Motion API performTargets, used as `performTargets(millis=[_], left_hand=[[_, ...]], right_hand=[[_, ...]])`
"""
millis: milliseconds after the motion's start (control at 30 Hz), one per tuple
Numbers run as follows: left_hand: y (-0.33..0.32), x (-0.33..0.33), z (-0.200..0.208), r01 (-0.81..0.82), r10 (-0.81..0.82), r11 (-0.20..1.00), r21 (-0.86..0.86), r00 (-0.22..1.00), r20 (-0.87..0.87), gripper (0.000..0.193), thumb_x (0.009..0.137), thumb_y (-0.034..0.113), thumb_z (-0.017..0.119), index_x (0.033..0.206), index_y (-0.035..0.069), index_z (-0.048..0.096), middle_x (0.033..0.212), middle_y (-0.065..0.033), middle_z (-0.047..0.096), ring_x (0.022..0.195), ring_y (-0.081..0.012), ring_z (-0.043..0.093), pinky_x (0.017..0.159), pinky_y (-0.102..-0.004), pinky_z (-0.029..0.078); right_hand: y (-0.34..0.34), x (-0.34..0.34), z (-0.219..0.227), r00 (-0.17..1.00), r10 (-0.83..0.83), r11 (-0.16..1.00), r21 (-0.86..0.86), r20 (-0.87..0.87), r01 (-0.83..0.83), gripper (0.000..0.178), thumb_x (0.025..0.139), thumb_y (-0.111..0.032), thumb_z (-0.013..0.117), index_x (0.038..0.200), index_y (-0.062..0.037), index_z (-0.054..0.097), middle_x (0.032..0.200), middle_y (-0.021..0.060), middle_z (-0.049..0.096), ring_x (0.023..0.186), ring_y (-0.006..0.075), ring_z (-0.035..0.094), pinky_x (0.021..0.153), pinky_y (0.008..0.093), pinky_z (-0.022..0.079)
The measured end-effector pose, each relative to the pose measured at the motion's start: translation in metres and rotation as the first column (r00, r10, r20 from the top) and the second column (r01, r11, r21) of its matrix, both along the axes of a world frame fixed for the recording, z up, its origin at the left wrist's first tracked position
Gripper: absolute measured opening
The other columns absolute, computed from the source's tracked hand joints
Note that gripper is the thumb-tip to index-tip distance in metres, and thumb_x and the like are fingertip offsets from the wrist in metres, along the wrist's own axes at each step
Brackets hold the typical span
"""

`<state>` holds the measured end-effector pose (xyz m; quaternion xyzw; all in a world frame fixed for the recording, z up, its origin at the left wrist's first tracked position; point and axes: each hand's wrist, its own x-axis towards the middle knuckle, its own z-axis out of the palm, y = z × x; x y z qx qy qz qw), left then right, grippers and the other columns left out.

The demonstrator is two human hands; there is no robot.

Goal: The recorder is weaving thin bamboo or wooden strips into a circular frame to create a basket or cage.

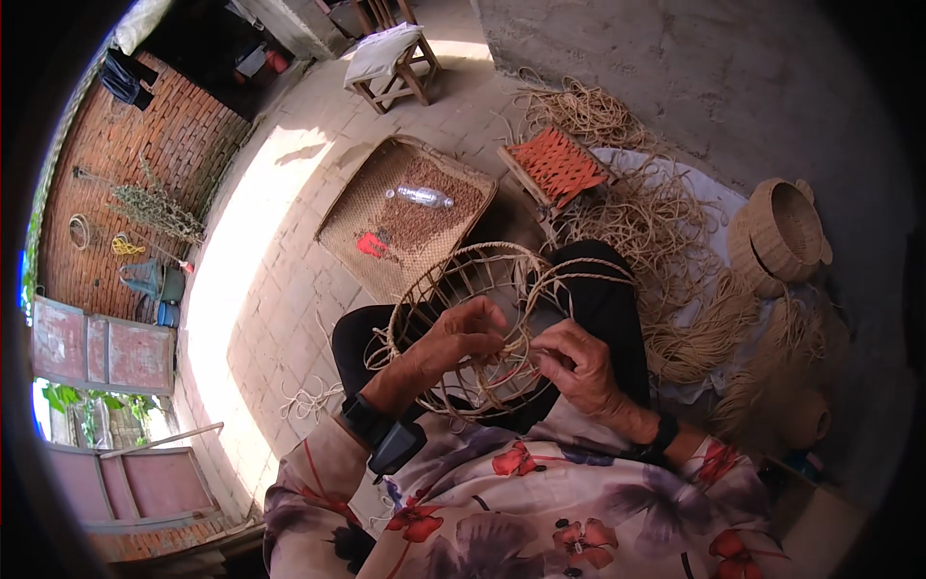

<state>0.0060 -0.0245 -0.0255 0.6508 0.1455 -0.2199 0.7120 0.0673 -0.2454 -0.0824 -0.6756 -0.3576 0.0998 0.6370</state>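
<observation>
An open, half-woven basket (pixel 429 289) of tan twisted cord rests in my lap between my knees, its round rim tilted and its ribs widely spaced. My left hand (pixel 465 333) reaches over its side, fingers curled and pinched on the cords at the near part. Close by on the right, my right hand (pixel 581 367) has thumb and fingertips pressed together at a thin cord strand by the basket; the exact grip is partly hidden. A loose doubled cord (pixel 593 273) arcs from the rim across my right knee.
Ahead lies a woven tray (pixel 352 256) with brown nuts or seeds, a clear plastic bottle (pixel 424 197) and a red packet (pixel 371 243). To the right are an orange-webbed stool (pixel 559 164), heaped cords (pixel 666 222) on a white sheet, and finished baskets (pixel 786 227). A cushioned chair (pixel 384 58) stands farther off.
</observation>
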Motion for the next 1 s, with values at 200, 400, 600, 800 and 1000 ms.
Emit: performTargets(millis=[200, 400, 600, 800, 1000], left_hand=[[-0.006, 0.002, 0.002, -0.042, 0.044, 0.996, 0.073, 0.999, -0.017, 0.021, 0.084, 0.006, 0.063, 0.103, 0.007, 0.053, 0.084, -0.0026, 0.064, 0.074, -0.0085, 0.061, 0.068, -0.0224, 0.048], [-0.008, 0.0, 0.002, -0.075, 0.075, 0.996, 0.057, 0.997, -0.008, 0.019, 0.084, 0.007, 0.064, 0.101, 0.007, 0.054, 0.083, -0.0017, 0.064, 0.073, -0.0084, 0.061, 0.066, -0.0216, 0.047], [-0.008, -0.002, 0.006, -0.062, 0.063, 0.994, 0.088, 0.998, -0.002, 0.017, 0.085, 0.007, 0.064, 0.1, 0.007, 0.056, 0.082, 0.0007, 0.063, 0.072, -0.0067, 0.06, 0.064, -0.0203, 0.045], [-0.005, -0.012, 0.013, 0.112, -0.132, 0.986, 0.124, 0.976, 0.173, 0.039, 0.077, 0.005, 0.071, 0.111, 0.007, 0.051, 0.104, -0.0037, 0.06, 0.1, -0.0141, 0.059, 0.086, -0.0298, 0.049], [-0.015, -0.021, 0.033, 0.191, -0.344, 0.854, 0.484, 0.905, 0.25, 0.055, 0.071, 0.016, 0.081, 0.116, 0.007, 0.049, 0.109, -0.0113, 0.058, 0.106, -0.0249, 0.059, 0.091, -0.0344, 0.047]], right_hand=[[0.002, -0.004, -0.007, 0.996, -0.024, 0.998, -0.053, -0.083, 0.02, 0.02, 0.077, 0.001, 0.073, 0.095, -0.0065, 0.067, 0.086, 0.0046, 0.054, 0.07, 0.0171, 0.059, 0.06, 0.0282, 0.048], [0.006, -0.005, -0.001, 0.977, -0.047, 0.981, -0.175, 0.21, 0.085, 0.02, 0.074, -0.004, 0.074, 0.089, -0.0064, 0.061, 0.084, 0.0079, 0.053, 0.072, 0.0247, 0.06, 0.061, 0.0349, 0.05], [-0.024, -0.013, 0.019, 0.95, 0.274, 0.938, -0.261, 0.149, -0.23, 0.012, 0.082, -0.009, 0.066, 0.09, -0.0059, 0.058, 0.077, 0.0124, 0.059, 0.068, 0.0338, 0.063, 0.059, 0.0407, 0.051], [-0.037, -0.007, 0.041, 0.883, 0.44, 0.876, -0.295, 0.161, -0.382, 0.01, 0.086, -0.012, 0.064, 0.088, -0.0052, 0.058, 0.069, 0.0137, 0.065, 0.065, 0.0321, 0.067, 0.055, 0.0411, 0.052], [-0.027, 0.003, 0.061, 0.88, 0.452, 0.879, -0.241, 0.145, -0.412, 0.01, 0.086, -0.012, 0.063, 0.084, -0.0058, 0.056, 0.067, 0.0134, 0.061, 0.064, 0.0337, 0.065, 0.054, 0.0417, 0.05]])
